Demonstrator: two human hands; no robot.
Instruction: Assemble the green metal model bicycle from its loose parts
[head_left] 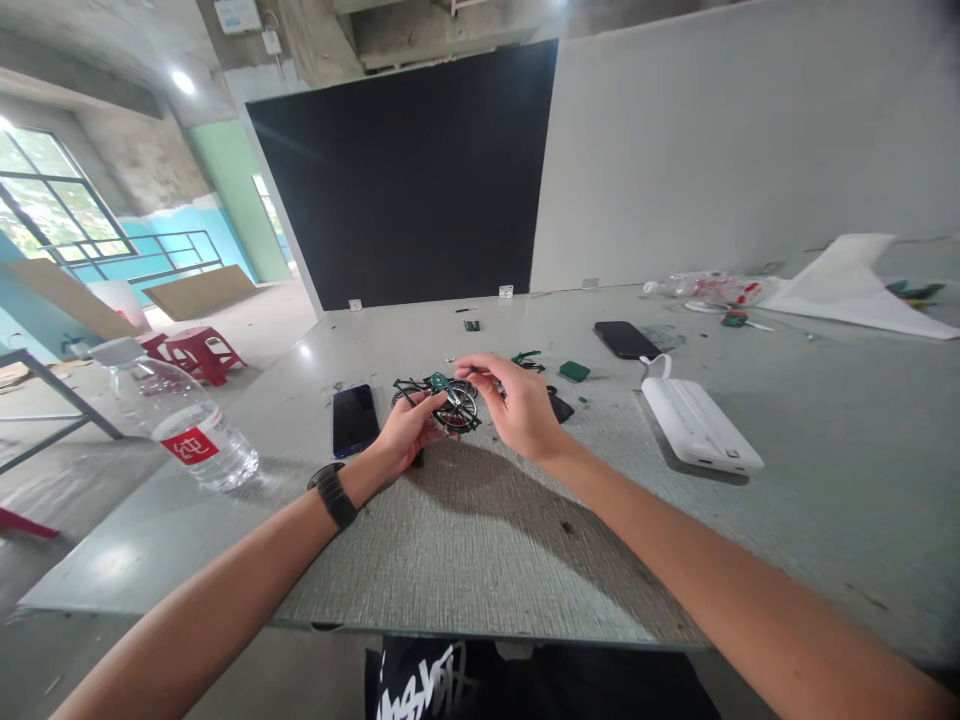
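A small green and black model bicycle (457,408) with spoked wheels is gripped in my left hand (411,428), thumb on top, just above the table. Close to its right side is my right hand (517,400), thumb and forefinger pinched together; a tiny dark piece seems to be between the tips, too small to name. Behind the right hand lie a dark green part (529,358) and a flat black piece (559,405), partly hidden. A green block (574,371) rests a little farther right.
Left of my hands lie a dark phone (355,420) and a water bottle (199,430). To the right are a black phone (624,340) and a white power bank (697,420) with a cable loop. A plastic bottle (705,288) and white sheet (840,285) lie at the back right.
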